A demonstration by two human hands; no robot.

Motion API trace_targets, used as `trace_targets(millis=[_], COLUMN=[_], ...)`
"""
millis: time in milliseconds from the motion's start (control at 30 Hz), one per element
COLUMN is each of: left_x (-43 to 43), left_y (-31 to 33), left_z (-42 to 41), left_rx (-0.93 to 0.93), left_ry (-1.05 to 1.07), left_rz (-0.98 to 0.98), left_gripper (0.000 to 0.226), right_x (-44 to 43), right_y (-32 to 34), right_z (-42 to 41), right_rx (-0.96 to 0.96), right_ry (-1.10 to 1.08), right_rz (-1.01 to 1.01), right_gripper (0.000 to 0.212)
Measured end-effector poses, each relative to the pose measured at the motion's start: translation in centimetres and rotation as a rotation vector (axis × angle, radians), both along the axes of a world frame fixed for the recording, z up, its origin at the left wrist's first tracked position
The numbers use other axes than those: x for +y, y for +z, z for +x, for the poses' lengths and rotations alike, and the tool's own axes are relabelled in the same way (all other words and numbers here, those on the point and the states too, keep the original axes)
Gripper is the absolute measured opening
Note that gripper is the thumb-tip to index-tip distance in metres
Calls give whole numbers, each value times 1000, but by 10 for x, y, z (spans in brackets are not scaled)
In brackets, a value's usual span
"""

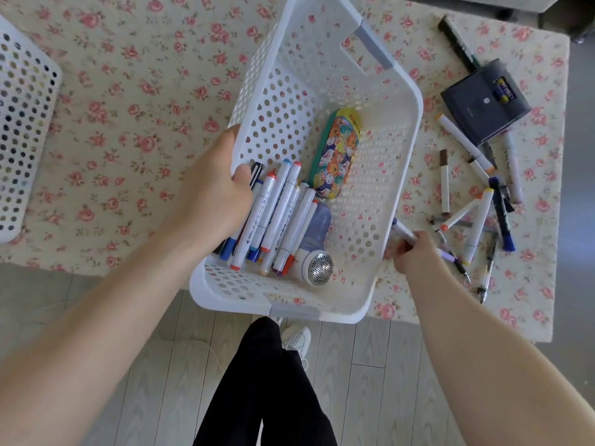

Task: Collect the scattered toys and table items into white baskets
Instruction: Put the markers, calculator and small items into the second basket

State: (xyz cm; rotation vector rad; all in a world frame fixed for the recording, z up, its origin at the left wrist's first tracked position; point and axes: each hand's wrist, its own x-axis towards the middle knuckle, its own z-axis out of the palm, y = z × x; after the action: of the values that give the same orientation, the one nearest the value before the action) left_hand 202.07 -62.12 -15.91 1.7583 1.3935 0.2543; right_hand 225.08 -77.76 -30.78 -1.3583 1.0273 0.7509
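Your right grip (415,252) is clamped on a marker (402,232) just outside the white basket (381,175), poised to drop it in. Your left grip (212,191) curls over the basket's left rim, tipping it off the desk (128,91) edge, so the loaded markers (277,214) bunch low (handy, that). Beyond, loose markers (467,217) lie near a dark box (483,98).

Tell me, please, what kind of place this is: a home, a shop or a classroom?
Probably a room in a home, though I cannot be sure. A floral tablecloth is in view, the floor is pale wood-look planks, and a fabric shaver lies in the white basket beside markers.
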Motion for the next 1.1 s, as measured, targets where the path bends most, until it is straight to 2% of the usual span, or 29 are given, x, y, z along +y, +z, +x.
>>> trace_targets(millis=[33,67,133,167,300,467,533,600,833,900,933,1033,1100], left_x=[0,1,3,3,3,-5,-6,-8,-9,-8,-8,-3,1], left_y=[0,1,3,6,10,13,13,14,20,22,23,28,32], left_z=[0,1,0,-1,-2,3,6,10,30,37,41,50,54], left_rx=[-2,-2,-8,-25,-69,-131,-126,-132,-114,-121,-129,-154,-148], left_ry=[10,24,59,79,146,202,202,208,218,207,201,212,241], left_rz=[-14,-27,-54,-76,-172,-234,-228,-222,-240,-236,-232,-214,-194], left_gripper=[41,40,37,35,31,31,27,27,31,24,21,19,18], right_x=[-2,0,10,14,38,73,86,94,93,85,79,56,36], right_y=[-1,9,31,42,80,92,87,87,101,108,111,118,112], right_z=[3,5,3,-1,-47,-124,-140,-148,-124,-104,-91,-41,-3], right_rx=[-8,43,101,74,-84,-290,-336,-384,-408,-434,-484,-648,-695], right_ry=[-77,-215,-243,-184,242,1202,1388,1479,1634,1612,1557,1141,862], right_rz=[-7,-16,-2,43,138,26,-25,-21,-6,-9,8,114,25], right_gripper=[11,10,13,15,11,9,16,21,33,47,45,8,14])
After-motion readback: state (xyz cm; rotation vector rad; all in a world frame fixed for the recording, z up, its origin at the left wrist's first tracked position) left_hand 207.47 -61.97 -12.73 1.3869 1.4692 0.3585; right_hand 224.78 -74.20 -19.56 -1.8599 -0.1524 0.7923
